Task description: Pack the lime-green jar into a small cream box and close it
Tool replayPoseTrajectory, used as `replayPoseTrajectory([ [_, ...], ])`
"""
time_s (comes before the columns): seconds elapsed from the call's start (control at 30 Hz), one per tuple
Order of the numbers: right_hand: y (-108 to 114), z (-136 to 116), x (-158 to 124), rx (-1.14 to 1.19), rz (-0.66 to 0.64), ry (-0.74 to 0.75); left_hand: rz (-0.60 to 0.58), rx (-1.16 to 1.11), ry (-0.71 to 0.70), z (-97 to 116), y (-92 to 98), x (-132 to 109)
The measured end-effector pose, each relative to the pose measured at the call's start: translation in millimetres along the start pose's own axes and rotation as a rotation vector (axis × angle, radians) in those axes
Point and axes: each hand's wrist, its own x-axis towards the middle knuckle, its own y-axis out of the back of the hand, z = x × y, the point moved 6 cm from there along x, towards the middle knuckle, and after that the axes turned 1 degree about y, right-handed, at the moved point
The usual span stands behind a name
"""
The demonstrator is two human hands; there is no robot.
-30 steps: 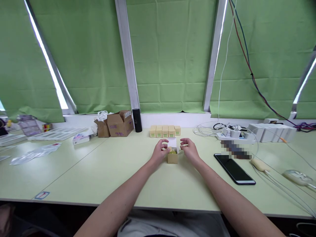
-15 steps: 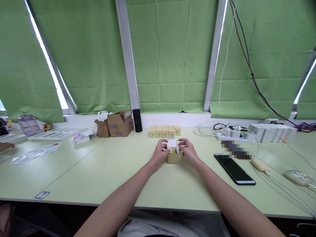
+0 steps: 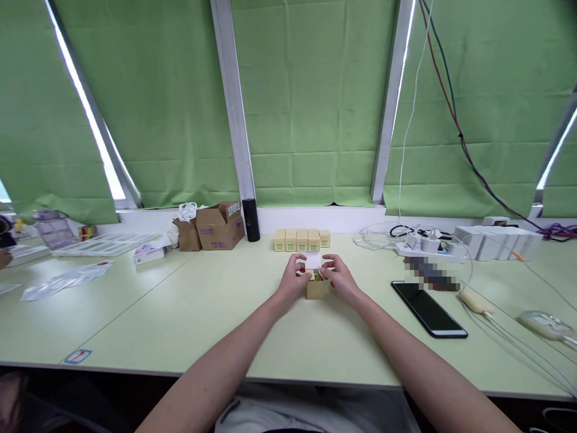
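Note:
A small tan box (image 3: 315, 291) stands on the table between my hands, its lid (image 3: 312, 260) raised at the back with the white inside showing. Something greenish shows inside, too small to make out. My left hand (image 3: 294, 278) is closed on the box's left side, thumb at a side flap. My right hand (image 3: 339, 276) reaches over the right side, its fingers bent in and thumb at the right edge of the opening. Behind them several small tan boxes (image 3: 302, 240) stand in a row.
A phone (image 3: 428, 308) lies to the right, near cables and a power strip (image 3: 430, 251). Further left are an open cardboard box (image 3: 220, 228), a black cylinder (image 3: 251, 221) and plastic bags (image 3: 67, 281). Part of another person's hand (image 3: 5, 258) shows at the far left.
My right thumb and fingers have moved left and inward, onto the box's right flap, which stood upright before. My left hand has stayed put. The other person's hand at the far left has drawn back.

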Motion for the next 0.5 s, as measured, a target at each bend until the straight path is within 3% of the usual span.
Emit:
replayPoseTrajectory([
  [0.5,-2.7,8.0,0.5,-0.101,0.009,0.012,0.004,0.01,0.012,2.1,-0.4,-1.1],
])
